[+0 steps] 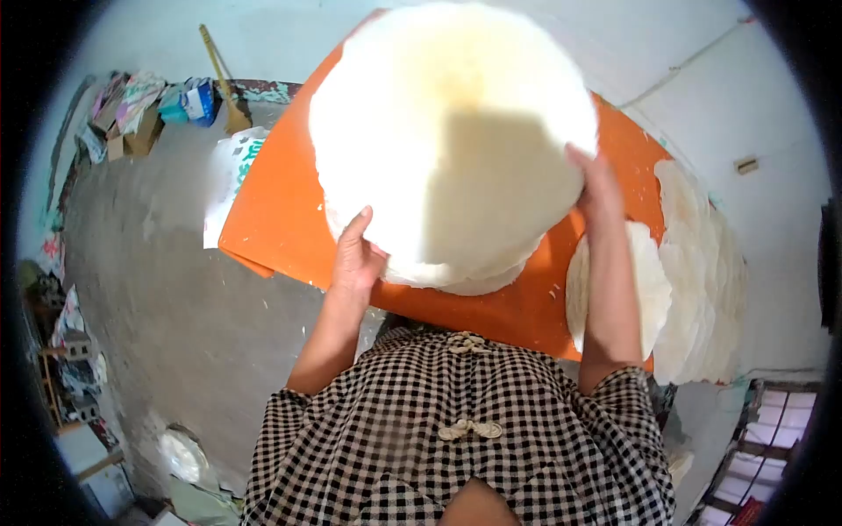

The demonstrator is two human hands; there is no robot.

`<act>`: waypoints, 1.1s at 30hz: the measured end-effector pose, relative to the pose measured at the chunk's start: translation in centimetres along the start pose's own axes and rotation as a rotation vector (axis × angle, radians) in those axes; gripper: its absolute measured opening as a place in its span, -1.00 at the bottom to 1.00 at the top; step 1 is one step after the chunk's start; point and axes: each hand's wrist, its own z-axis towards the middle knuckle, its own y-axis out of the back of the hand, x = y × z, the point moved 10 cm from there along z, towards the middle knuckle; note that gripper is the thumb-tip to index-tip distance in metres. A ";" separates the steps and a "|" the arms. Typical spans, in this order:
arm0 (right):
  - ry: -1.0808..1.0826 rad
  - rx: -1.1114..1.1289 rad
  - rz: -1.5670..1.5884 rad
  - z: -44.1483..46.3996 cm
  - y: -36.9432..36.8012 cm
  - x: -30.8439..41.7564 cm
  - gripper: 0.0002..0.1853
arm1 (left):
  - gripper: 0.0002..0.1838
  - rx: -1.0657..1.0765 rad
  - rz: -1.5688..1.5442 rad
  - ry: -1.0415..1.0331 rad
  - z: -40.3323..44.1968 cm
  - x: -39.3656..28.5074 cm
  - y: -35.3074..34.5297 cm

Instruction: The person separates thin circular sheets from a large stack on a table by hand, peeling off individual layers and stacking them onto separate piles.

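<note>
A large, pale, round flatbread (pixel 377 114), thin with a ragged edge, is held up over the orange table cover (pixel 281 193). My left hand (pixel 358 259) grips its lower left edge, thumb on top and fingers underneath. My right hand (pixel 598 186) holds the right edge, thumb also on top. Whether it is one sheet or several together I cannot tell. Below its lower edge, more pale sheets (pixel 491 282) show on the orange cover. A smaller-looking round pale stack (pixel 651 285) lies beside my right forearm, partly hidden by it.
Overlapping pale sheets (pixel 697 280) lie along the table's right end, by the wall. A white printed bag (pixel 230 184) is at the table's left edge. Farther off stand a broom (pixel 235 116) and a cardboard box (pixel 136 136). Cluttered shelves (pixel 74 351) line the left side.
</note>
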 end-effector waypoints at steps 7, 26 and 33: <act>-0.249 -0.094 0.303 -2.2 6.2 -22.6 -0.45 | -0.40 -0.279 0.442 0.037 0.5 2.7 4.9; -0.151 -0.361 0.368 -5.1 7.3 -20.1 -0.58 | -0.46 -0.264 0.331 0.134 1.6 3.1 3.2; -0.316 -0.203 0.462 -5.6 4.9 -25.1 -0.58 | -0.53 -0.310 0.436 0.152 3.1 2.3 4.2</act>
